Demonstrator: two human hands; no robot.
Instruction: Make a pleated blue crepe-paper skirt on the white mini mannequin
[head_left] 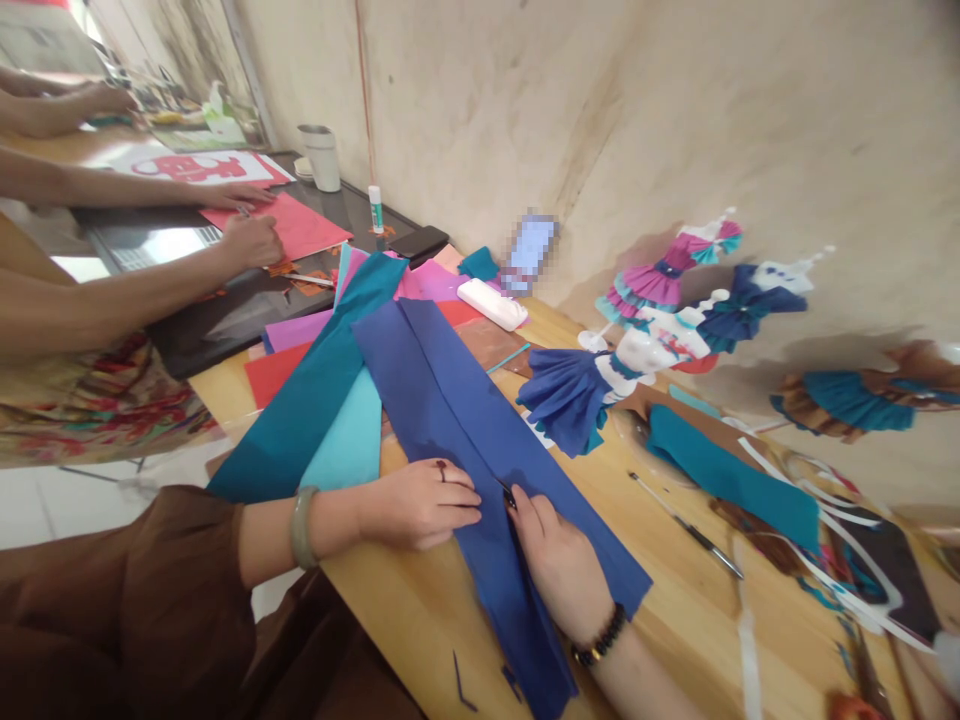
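A long dark-blue sheet (442, 400), paper or cloth, lies lengthwise on the wooden table with a split or fold line running along it. My left hand (427, 503) rests on the sheet's left edge, fingers stretched out and holding nothing. Close to its fingertips, my right hand (559, 555) is closed around a small dark tool (509, 494) with a thin pointed tip, mostly hidden by the fingers. The tip touches the sheet at the line. Below that point the two strips lie slightly apart. Small blue scraps (463, 682) are near the table's front edge.
Teal (315, 380) and light-blue sheets lie left of the blue one. Small dress forms (645, 350) in pleated skirts stand along the wall. A craft pen or knife (705, 545) and teal strip (731, 480) lie right. At left, a co-worker's hands (251, 240) work on red paper.
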